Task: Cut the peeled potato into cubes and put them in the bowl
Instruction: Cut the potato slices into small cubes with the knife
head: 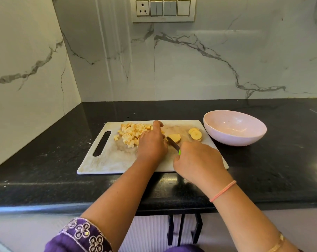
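A white cutting board point(107, 160) lies on the black counter. A pile of potato cubes point(131, 132) sits at its far left. My left hand point(151, 142) lies on the board beside the pile, fingers curled over potato pieces that it mostly hides, with the index finger pointing away. My right hand point(197, 162) grips a knife point(173, 144) with a green handle, whose dark blade points at a potato chunk point(175, 137). Round potato slices point(195, 134) lie at the board's far right. A pink bowl point(235, 128) stands empty right of the board.
Marble walls close the counter point(45, 142) at the back and left, forming a corner. A switch panel point(163, 10) is mounted high on the back wall. The counter's front edge runs below the board, with a black rack point(185, 228) under it.
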